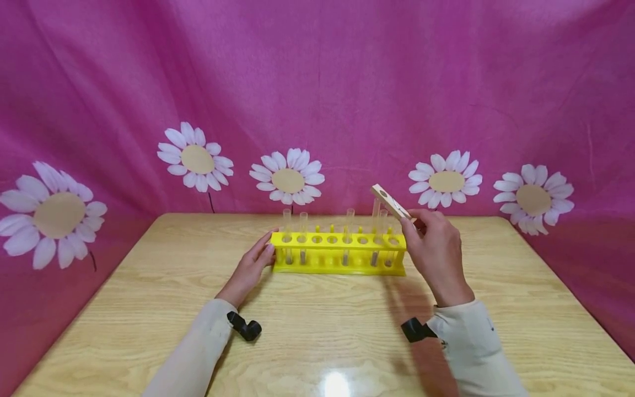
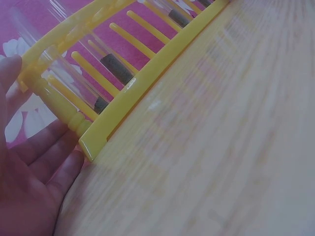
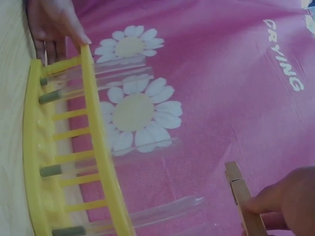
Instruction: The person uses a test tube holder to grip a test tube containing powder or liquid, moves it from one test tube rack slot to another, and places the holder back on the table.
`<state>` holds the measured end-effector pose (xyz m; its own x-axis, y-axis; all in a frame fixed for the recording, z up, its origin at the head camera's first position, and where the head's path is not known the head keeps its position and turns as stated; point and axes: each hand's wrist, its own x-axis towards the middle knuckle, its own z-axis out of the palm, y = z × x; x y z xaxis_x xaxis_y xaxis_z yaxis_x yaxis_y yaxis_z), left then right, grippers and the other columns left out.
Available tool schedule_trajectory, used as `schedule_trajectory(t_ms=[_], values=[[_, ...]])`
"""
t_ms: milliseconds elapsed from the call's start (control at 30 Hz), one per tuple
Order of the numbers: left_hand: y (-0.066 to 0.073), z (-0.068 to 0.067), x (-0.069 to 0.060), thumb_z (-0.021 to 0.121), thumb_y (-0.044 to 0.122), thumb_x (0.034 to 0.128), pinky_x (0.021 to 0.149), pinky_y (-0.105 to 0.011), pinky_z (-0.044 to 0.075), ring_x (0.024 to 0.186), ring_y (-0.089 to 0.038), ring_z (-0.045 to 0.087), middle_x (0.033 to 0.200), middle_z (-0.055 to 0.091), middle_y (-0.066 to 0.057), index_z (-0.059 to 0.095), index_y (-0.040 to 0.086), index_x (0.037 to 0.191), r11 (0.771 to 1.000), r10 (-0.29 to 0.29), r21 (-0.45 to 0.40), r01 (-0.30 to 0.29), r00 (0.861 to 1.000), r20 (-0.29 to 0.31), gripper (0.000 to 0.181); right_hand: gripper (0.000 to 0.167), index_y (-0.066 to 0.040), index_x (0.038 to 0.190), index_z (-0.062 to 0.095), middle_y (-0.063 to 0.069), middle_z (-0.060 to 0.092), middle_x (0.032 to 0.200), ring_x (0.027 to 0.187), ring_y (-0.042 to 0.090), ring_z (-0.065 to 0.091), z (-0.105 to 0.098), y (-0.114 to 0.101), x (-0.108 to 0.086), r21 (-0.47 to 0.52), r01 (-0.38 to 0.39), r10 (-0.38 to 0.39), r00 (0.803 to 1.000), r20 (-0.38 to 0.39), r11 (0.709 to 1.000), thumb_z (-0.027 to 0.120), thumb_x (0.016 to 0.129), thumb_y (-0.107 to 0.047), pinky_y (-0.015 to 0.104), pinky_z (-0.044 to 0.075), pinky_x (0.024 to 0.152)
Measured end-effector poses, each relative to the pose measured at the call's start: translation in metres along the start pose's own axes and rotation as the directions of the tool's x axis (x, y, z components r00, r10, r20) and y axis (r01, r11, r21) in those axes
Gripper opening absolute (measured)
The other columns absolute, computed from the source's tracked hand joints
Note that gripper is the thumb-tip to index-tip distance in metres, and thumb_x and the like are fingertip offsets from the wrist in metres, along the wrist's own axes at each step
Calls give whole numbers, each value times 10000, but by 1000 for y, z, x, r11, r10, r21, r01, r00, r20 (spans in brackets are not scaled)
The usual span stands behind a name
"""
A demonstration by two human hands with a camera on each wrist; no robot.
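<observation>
A yellow test tube rack (image 1: 342, 270) stands on the table, with several clear test tubes (image 1: 350, 220) upright in its holes. Dark grey matter (image 2: 117, 69) fills the bottoms of the tubes. At the rack's left end my left hand (image 1: 251, 271) holds it, thumb in front and other fingers reaching round the end. My right hand (image 1: 436, 248) pinches a wooden test tube clamp (image 1: 389, 201) between thumb and fingers, above the rack's right end. In the right wrist view the clamp's tip (image 3: 233, 169) stands apart from the tubes.
The wooden table (image 1: 322, 325) extends in front of the rack and to both sides. Behind it hangs a pink cloth (image 1: 347, 99) printed with white daisies. Black wrist cameras (image 1: 245, 326) sit at both cuffs.
</observation>
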<state>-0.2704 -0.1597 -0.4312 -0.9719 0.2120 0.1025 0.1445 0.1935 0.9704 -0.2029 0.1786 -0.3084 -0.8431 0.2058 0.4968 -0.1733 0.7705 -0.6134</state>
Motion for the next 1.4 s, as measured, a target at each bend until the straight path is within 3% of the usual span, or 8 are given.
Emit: schedule_trajectory(t_ms=[233, 467, 667, 967, 1133, 1333, 1400], values=[[2, 0, 1, 413, 465, 1014, 1064, -447, 396, 1304, -242, 445, 1551, 302, 41, 284, 260, 1531, 1000, 25, -5, -25, 1000, 12, 571, 323, -24, 1181, 676, 141, 594, 861, 721, 265, 494, -10, 5, 4, -33, -1, 1, 1000, -16, 999, 642, 942, -238, 337, 410, 579], [-1, 0, -1, 411, 453, 1017, 1067, -422, 396, 1313, -231, 439, 1557, 290, 43, 278, 281, 1530, 1000, -22, 2, 22, 1000, 4, 557, 350, -59, 1210, 674, 142, 637, 901, 736, 274, 532, -19, 12, 5, -74, -56, 58, 998, 18, 996, 641, 941, -280, 321, 414, 556], [-2, 0, 0, 409, 467, 1015, 1063, -440, 398, 1285, -254, 467, 1548, 308, 24, 279, 255, 1533, 1000, -12, 11, 12, 1000, -3, 575, 358, -68, 1220, 670, 153, 656, 909, 724, 281, 546, -26, 18, 9, -103, -95, 98, 995, 23, 990, 640, 940, -288, 314, 420, 526], [-1, 1, -3, 412, 473, 1011, 1067, -424, 398, 1311, -219, 440, 1547, 304, 62, 281, 282, 1529, 999, -33, 4, 33, 999, 0, 568, 354, -4, 1155, 678, 190, 680, 928, 760, 308, 545, -31, 26, 10, -140, -168, 184, 976, 113, 976, 638, 932, -277, 341, 409, 579], [0, 0, -1, 418, 482, 1006, 1054, -448, 408, 1285, -246, 459, 1539, 323, 21, 294, 264, 1528, 1000, -2, 8, 2, 1000, -7, 579, 316, 38, 1061, 687, 189, 680, 872, 728, 301, 564, -34, 30, 13, -183, -182, 222, 947, 230, 966, 628, 918, -237, 329, 465, 539], [0, 0, 1, 406, 453, 1019, 1062, -438, 401, 1319, -241, 429, 1550, 309, 2, 277, 234, 1536, 1000, 4, 4, -4, 1000, 6, 576, 335, 75, 1053, 662, 151, 652, 782, 657, 271, 555, -36, 38, 17, -281, -191, 296, 867, 401, 941, 636, 908, -226, 328, 477, 510], [1, 0, 1, 406, 462, 1016, 1066, -431, 397, 1331, -224, 418, 1554, 297, 33, 280, 255, 1533, 1000, 0, 6, 0, 1000, 9, 570, 328, 74, 1045, 670, 136, 656, 769, 656, 271, 551, -36, 41, 17, -299, -182, 303, 850, 430, 937, 644, 900, -219, 338, 468, 523]])
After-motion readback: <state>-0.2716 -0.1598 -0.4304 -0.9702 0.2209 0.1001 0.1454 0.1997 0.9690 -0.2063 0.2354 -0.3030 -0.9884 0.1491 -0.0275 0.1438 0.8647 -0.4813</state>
